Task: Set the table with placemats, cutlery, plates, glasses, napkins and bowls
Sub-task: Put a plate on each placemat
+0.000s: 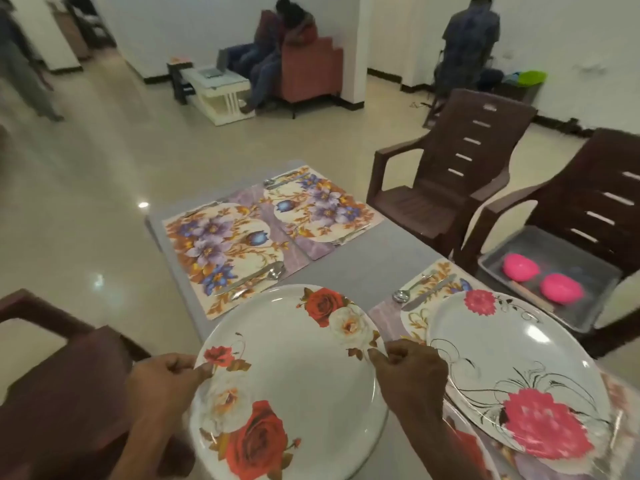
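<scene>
I hold a white plate with red roses (294,368) above the near end of the grey table (363,268). My left hand (162,386) pinches its left rim and my right hand (408,372) pinches its right rim. A second white plate with pink flowers (512,362) lies on the near right placemat (415,317), beside a spoon and knife (422,292). Two floral placemats lie farther off: the left one (221,251) with a knife and spoon (256,277), the far one (322,206) with cutlery at both its ends. Part of another rose plate (471,448) shows under my right forearm.
Two brown plastic chairs stand along the table's right side, one (450,168) empty, the nearer (595,216) bearing a grey tray (519,251) with two pink bowls (540,275). Another brown chair (59,386) is at my near left. People sit and stand in the background.
</scene>
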